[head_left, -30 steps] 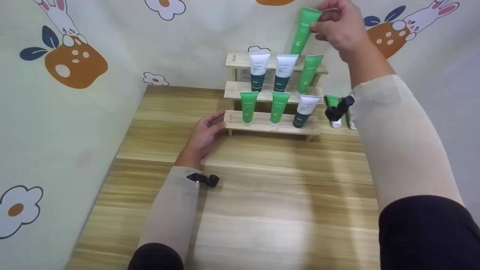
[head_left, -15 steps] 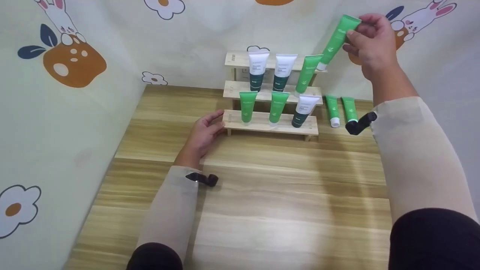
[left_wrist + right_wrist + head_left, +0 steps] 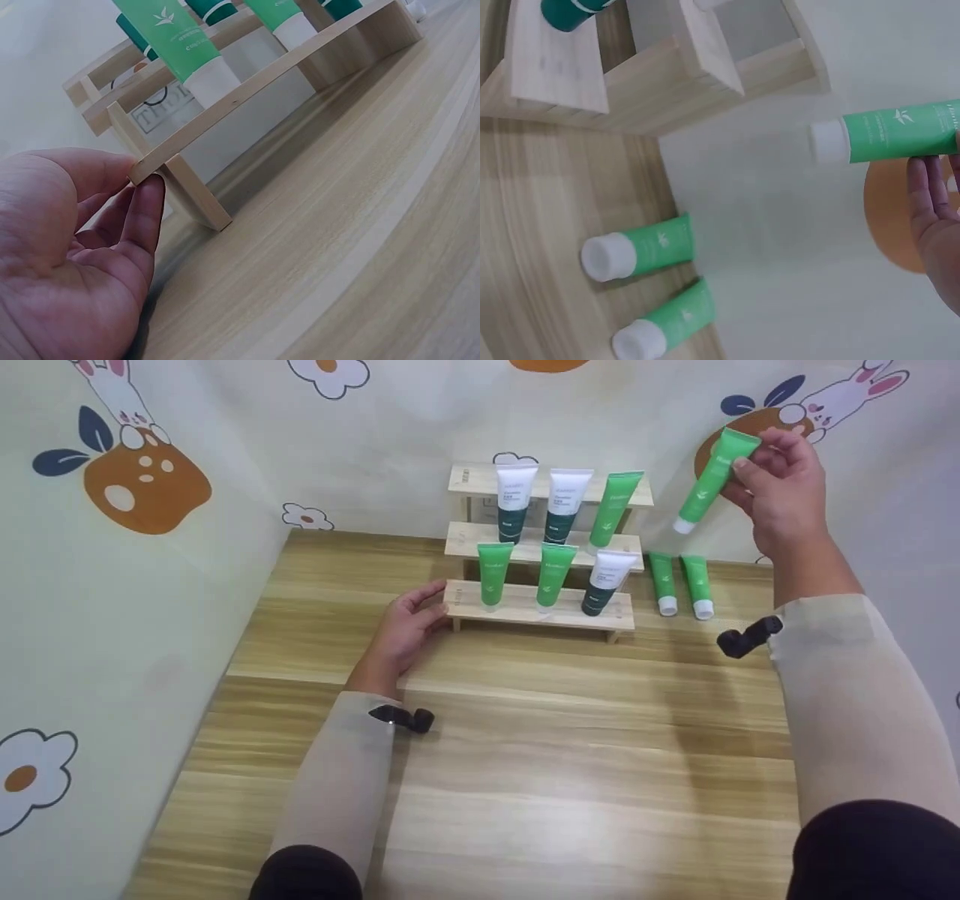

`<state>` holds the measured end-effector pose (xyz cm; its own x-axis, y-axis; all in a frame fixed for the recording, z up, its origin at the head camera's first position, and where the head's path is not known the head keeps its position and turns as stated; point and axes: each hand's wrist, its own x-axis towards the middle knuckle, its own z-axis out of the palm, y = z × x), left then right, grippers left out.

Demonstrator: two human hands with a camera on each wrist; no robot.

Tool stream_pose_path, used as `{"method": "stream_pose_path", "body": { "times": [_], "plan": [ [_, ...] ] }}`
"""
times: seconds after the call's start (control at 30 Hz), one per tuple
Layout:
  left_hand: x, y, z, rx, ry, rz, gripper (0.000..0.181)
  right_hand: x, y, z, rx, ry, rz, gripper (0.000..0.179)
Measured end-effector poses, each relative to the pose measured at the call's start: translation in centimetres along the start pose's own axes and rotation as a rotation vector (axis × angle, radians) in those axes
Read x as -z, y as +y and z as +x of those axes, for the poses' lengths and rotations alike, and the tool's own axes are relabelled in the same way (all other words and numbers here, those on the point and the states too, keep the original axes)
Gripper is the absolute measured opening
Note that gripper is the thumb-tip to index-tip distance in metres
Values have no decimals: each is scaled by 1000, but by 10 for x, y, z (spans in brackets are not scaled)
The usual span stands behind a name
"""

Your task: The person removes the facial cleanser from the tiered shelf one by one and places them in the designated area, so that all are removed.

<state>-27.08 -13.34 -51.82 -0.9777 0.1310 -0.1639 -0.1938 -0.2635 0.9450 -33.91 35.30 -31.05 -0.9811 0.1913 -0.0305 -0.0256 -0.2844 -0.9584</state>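
Note:
My right hand (image 3: 791, 495) pinches a green squeeze tube (image 3: 712, 484) near its flat top end, white cap down, in the air to the right of the wooden tiered rack (image 3: 544, 620). In the right wrist view the held tube (image 3: 900, 132) lies across the right side, with fingers (image 3: 922, 199) against it. My left hand (image 3: 409, 630) grips the left end of the rack's lowest shelf. The left wrist view shows the thumb and fingers (image 3: 146, 210) at that shelf's corner (image 3: 146, 169).
Green tubes (image 3: 491, 574) and a white-and-dark-green tube (image 3: 609, 581) stand on the lowest shelf. Two white-and-dark-green tubes (image 3: 515, 502) and a green tube (image 3: 616, 510) stand on the middle one. Two green tubes (image 3: 664, 583) lie on the table (image 3: 525, 720) right of the rack, near the wall.
My right hand has carried the green tube from above the rack's top shelf rightward and down, clear of the rack. The left hand has stayed at the rack's left end.

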Motion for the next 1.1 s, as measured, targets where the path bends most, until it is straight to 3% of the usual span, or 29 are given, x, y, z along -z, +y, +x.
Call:
{"method": "stream_pose_path", "body": {
  "times": [0.17, 0.53, 0.73, 0.93, 1.1],
  "plan": [
    [-1, 0, 0, 12, 2, -1, 52, 23, 10, -3, -7, 44, -14, 54],
    [-1, 1, 0, 7, 7, 3, 52, 79, 33, -7, -96, 133, -193, 60],
    [-4, 2, 2, 7, -15, -16, 53, 105, 47, -4, -114, 170, -175, 60],
    [-4, 2, 4, 12, -2, -19, 52, 117, 64, 2, -109, 146, -175, 57],
    [-1, 2, 1, 11, 2, -11, 53, 119, 80, 8, -211, 127, -340, 61]
  ]
}}
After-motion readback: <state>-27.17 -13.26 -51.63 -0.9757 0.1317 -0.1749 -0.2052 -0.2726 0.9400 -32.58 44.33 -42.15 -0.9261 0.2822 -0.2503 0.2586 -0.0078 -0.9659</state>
